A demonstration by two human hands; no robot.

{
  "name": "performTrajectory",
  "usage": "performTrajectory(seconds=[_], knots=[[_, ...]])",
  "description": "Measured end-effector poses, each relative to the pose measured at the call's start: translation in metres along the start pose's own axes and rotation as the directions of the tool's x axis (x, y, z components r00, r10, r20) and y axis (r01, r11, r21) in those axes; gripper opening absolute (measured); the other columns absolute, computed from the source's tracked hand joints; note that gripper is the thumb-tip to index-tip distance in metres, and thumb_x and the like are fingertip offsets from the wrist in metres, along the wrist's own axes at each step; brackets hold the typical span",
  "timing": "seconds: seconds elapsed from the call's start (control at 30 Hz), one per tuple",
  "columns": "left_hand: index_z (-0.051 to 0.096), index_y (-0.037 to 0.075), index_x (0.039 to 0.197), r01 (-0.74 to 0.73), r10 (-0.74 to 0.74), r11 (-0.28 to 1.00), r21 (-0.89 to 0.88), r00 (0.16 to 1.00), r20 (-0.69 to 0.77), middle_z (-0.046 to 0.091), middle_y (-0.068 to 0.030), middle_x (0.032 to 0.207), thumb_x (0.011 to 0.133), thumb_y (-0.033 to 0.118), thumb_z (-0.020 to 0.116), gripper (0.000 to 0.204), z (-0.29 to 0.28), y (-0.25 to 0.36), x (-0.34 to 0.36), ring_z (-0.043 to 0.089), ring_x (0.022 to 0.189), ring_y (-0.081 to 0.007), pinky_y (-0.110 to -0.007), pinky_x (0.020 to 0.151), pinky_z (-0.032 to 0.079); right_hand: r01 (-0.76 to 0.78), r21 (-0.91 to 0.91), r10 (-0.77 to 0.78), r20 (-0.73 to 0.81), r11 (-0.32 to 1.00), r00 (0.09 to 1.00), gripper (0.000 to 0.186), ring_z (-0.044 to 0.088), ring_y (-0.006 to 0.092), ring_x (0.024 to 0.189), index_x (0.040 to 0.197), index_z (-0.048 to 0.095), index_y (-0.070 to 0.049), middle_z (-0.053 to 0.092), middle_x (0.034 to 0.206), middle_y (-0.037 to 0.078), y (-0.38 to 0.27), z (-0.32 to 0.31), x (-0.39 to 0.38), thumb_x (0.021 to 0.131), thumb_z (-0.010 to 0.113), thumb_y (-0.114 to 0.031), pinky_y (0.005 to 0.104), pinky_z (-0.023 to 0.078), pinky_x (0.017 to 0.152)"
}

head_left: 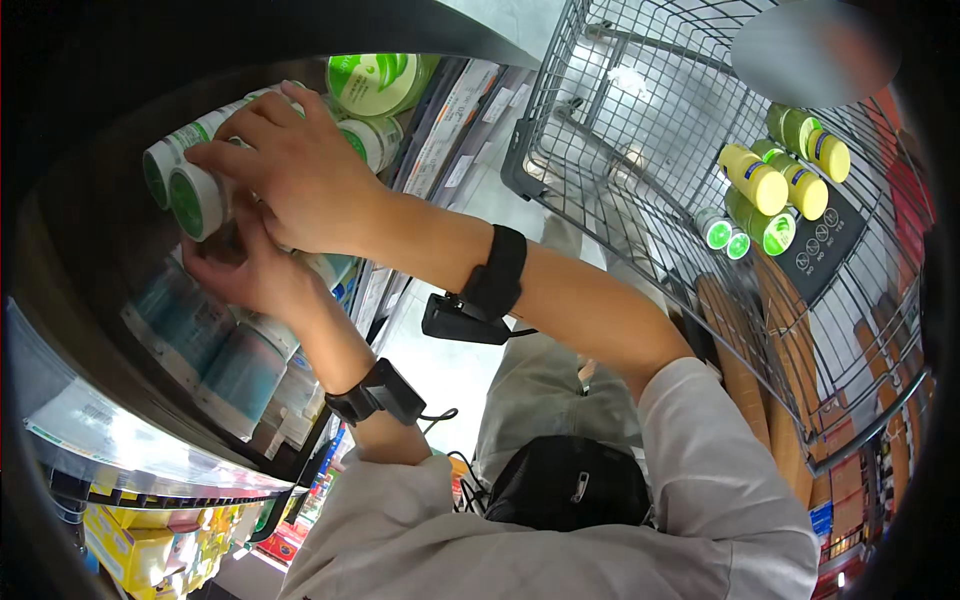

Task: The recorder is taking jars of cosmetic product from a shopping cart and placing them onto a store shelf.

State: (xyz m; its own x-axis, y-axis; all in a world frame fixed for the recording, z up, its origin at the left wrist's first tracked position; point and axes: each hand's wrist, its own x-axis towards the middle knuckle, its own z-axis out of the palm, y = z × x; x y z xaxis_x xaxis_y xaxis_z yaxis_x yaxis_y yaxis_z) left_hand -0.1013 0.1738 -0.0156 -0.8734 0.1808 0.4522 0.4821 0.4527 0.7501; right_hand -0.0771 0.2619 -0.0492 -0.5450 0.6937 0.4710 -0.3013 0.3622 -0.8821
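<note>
My right hand point(295, 180) reaches across onto two white cylindrical containers with green labels on the shelf at upper left, its fingers curled over them point(197, 203). My left hand point(250, 265) is just below, its fingers curled up against the lower container, partly hidden by the right hand. A larger green tub point(372, 82) and another white-and-green container point(365, 145) are behind the right hand. Teal translucent containers point(240, 375) stand in the shelf below the left hand. Both wrists wear black strapped devices.
A wire shopping cart point(560, 150) at right holds yellow-capped green bottles point(755, 180) and small green-lidded cylinders point(718, 233). Shelf edges with price strips point(450, 120) run beside my arms. A lower shelf of yellow packages point(135, 550) is at bottom left. My legs and a black bag are below.
</note>
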Motion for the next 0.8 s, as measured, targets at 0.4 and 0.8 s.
performTrajectory(seconds=[0.4, 0.8], knots=[[0.048, -0.007, 0.131, 0.119, -0.111, 0.98, -0.161, 0.992, 0.056, 0.06, -0.0201, 0.13, 0.093, 0.01, 0.069, 0.047, 0.014, 0.006, -0.005, 0.064, 0.109, -0.0249, -0.037, 0.091, 0.054, -0.066, 0.015, 0.067, -0.054, 0.998, 0.996, 0.047, 0.056, 0.0304, 0.108, 0.119, 0.062, -0.003, 0.064, 0.108, 0.01, 0.007, 0.005, -0.006, 0.073, 0.066, -0.01, 0.0425, 0.044, 0.09], [0.051, -0.005, 0.134, 0.207, -0.187, 0.954, -0.215, 0.976, 0.11, 0.06, -0.0178, 0.131, 0.096, 0.013, 0.067, 0.045, 0.019, 0.005, -0.009, 0.064, 0.11, -0.0235, -0.035, 0.092, 0.054, -0.102, 0.139, 0.109, -0.045, 0.985, 0.993, 0.047, 0.058, 0.0317, 0.104, 0.116, 0.062, -0.005, 0.062, 0.109, 0.011, 0.015, 0.006, -0.007, 0.07, 0.068, -0.006, 0.0402, 0.051, 0.083]])
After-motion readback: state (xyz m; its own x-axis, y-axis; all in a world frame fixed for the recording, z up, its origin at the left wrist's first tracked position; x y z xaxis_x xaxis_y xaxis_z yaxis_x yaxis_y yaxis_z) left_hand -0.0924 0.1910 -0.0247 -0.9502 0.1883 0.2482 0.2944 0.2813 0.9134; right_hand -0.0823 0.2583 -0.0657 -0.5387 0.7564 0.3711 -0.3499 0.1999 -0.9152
